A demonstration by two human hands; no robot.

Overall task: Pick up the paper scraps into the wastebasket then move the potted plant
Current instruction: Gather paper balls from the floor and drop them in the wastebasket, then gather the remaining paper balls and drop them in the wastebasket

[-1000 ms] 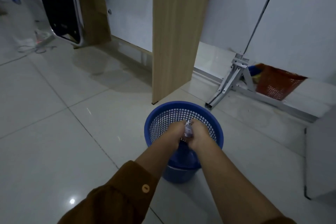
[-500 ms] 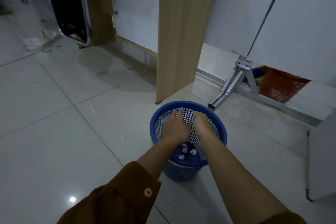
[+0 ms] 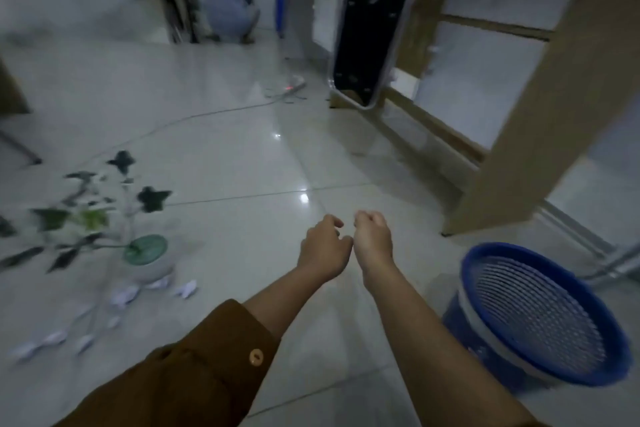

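The blue mesh wastebasket (image 3: 540, 314) stands on the tiled floor at the lower right. My left hand (image 3: 323, 246) and my right hand (image 3: 374, 239) hover side by side over bare floor left of it, fingers loosely curled and holding nothing. At the left stands a potted plant (image 3: 145, 255), a white pot with dark ivy-like leaves (image 3: 93, 208) trailing left. Several white paper scraps (image 3: 124, 295) lie on the floor in front of the pot, one (image 3: 185, 288) nearest my hands and more (image 3: 52, 340) toward the lower left. The picture is motion-blurred.
A wooden desk panel (image 3: 519, 149) rises at the right, with a black folded chair (image 3: 367, 42) leaning beside it. A cable and power strip (image 3: 291, 87) lie on the floor further back. A person (image 3: 232, 0) crouches at the far end.
My hands let the scraps drop into the wastebasket, then pulled out and swung left. My view turned left, so the basket now sits at the right and the plant and scraps have come into sight.
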